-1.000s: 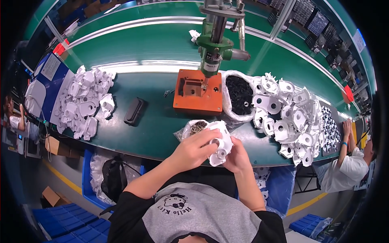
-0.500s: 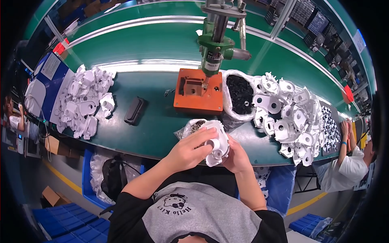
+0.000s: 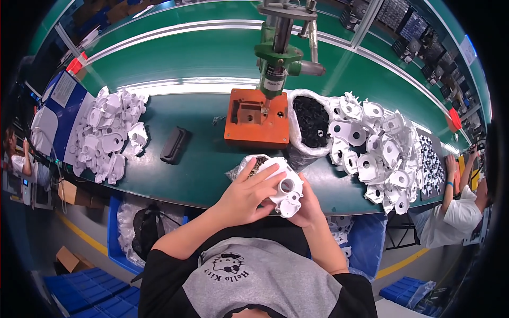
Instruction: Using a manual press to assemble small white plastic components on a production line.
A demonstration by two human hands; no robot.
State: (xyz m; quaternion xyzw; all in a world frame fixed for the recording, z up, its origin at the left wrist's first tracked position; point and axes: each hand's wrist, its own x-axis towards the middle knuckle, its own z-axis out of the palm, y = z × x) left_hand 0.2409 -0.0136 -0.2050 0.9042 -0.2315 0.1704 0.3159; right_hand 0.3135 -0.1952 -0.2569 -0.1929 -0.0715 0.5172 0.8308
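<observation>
A white plastic housing with a large round hole and smaller holes is held in front of my chest, over the table's near edge. My right hand grips its right side from below, with the fingers mostly hidden behind it. My left hand is at its left side; the thumb and some fingers touch it, while the upper fingers stretch out over its top left. Just beyond my left fingers lies a clear bag of small metal pieces, partly covered by hand and housing.
A green press stands over an orange fixture block. Beside it is a bag of black parts. White housings are heaped right and left. A dark case lies on the table. A co-worker sits at far right.
The housing has turned in my hands, so its large hole now faces up. My left fingers have loosened and spread toward the upper left; my right hand still supports it.
</observation>
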